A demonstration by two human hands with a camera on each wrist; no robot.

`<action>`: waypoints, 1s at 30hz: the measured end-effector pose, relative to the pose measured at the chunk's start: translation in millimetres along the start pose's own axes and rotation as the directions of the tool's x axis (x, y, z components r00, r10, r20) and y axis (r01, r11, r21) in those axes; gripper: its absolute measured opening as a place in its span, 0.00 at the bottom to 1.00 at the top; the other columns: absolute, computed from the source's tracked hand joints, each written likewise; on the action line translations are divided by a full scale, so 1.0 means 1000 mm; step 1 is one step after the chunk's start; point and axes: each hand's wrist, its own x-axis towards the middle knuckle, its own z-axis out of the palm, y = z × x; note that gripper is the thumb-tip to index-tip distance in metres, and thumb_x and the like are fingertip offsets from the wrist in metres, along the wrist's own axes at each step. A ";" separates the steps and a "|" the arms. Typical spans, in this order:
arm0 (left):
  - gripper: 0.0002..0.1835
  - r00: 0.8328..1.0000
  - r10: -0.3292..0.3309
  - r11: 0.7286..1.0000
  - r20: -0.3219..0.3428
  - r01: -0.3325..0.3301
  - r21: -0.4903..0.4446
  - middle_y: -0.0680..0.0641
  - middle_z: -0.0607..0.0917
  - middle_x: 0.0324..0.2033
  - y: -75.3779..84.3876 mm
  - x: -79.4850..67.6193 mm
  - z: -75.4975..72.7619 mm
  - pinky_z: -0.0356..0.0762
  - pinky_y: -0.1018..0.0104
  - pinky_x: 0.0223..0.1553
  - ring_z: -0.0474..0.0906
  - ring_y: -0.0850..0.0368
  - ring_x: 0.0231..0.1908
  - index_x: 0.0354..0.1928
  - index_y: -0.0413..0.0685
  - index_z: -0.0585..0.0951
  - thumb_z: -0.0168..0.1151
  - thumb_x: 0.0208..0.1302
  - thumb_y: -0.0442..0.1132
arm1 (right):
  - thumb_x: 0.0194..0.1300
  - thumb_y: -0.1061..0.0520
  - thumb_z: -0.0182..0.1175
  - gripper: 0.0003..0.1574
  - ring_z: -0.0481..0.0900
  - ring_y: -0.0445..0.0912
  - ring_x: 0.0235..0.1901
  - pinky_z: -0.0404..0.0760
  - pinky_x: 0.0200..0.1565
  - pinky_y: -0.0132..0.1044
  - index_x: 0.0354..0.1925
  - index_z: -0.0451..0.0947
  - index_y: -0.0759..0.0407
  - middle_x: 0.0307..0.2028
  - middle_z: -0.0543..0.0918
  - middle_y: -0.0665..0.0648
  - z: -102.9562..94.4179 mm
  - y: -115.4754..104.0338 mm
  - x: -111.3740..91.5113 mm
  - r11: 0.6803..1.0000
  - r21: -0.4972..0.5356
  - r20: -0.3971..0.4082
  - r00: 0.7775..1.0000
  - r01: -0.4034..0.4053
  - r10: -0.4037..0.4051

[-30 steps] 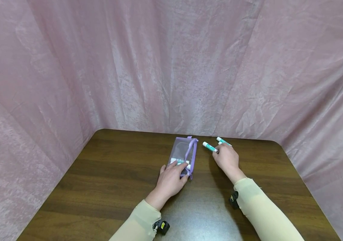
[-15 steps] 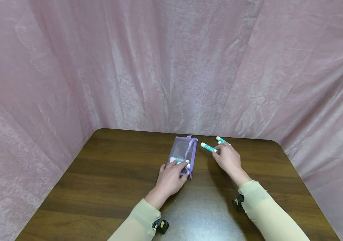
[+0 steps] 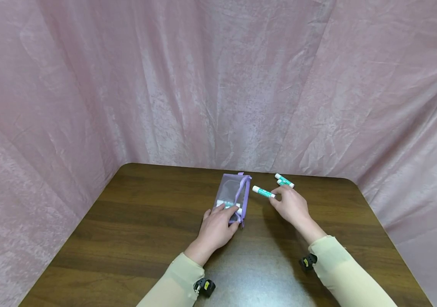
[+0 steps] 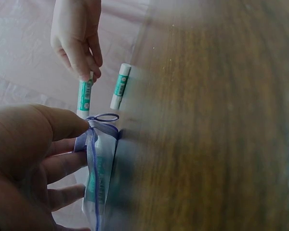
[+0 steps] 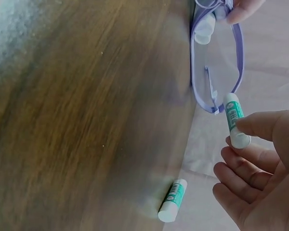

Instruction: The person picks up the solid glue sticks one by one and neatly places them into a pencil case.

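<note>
A purple-edged mesh zip pouch [image 3: 226, 187] lies on the table, its mouth spread apart in the right wrist view. Through the mesh, white and green glue sticks [image 3: 223, 204] show inside, partly covered by my left hand [image 3: 214, 233]. That hand grips the near end of the pouch, thumb by the zip and fingers over the mesh. To the right, my right hand [image 3: 290, 207] pinches another glue stick [image 5: 233, 115] between thumb and fingers, its free end pointing at the pouch. Two more glue sticks [image 3: 285, 180] lie side by side beyond the right hand.
Brown wood-grain table [image 3: 134, 204] runs under everything, with rounded far corners. A pink curtain [image 3: 218, 85] hangs right behind the far edge and along both sides. A small black camera sits at each wrist.
The right hand has drawn the glue stick slightly left and towards me, away from the two lying behind, which now show more fully. The left hand and pouch have hardly moved.
</note>
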 end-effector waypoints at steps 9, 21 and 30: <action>0.24 1.000 0.027 1.000 -0.014 -0.027 -0.008 0.50 0.87 0.66 -0.001 -0.001 0.000 0.68 0.28 0.71 0.73 0.39 0.76 0.71 0.52 0.84 0.70 0.77 0.45 | 0.73 0.54 0.71 0.12 0.87 0.63 0.57 0.84 0.47 0.61 0.49 0.92 0.58 0.58 0.88 0.64 0.002 -0.002 -0.006 0.999 0.039 0.025 1.000 0.007 -0.008; 0.24 0.999 0.036 0.999 -0.018 -0.036 0.000 0.48 0.88 0.66 0.000 -0.001 -0.001 0.69 0.29 0.71 0.74 0.38 0.75 0.71 0.52 0.84 0.71 0.78 0.45 | 0.72 0.54 0.73 0.09 0.87 0.56 0.47 0.84 0.45 0.57 0.47 0.92 0.56 0.52 0.89 0.58 0.010 -0.004 -0.008 0.997 0.066 0.056 0.997 0.040 -0.044; 0.24 0.999 0.034 0.999 -0.012 -0.034 0.000 0.48 0.87 0.66 0.001 -0.001 -0.003 0.69 0.29 0.71 0.73 0.38 0.75 0.71 0.51 0.84 0.71 0.78 0.45 | 0.72 0.55 0.73 0.07 0.86 0.52 0.45 0.84 0.44 0.55 0.45 0.93 0.54 0.49 0.89 0.55 0.018 -0.005 -0.007 0.997 0.064 0.074 0.996 0.036 -0.041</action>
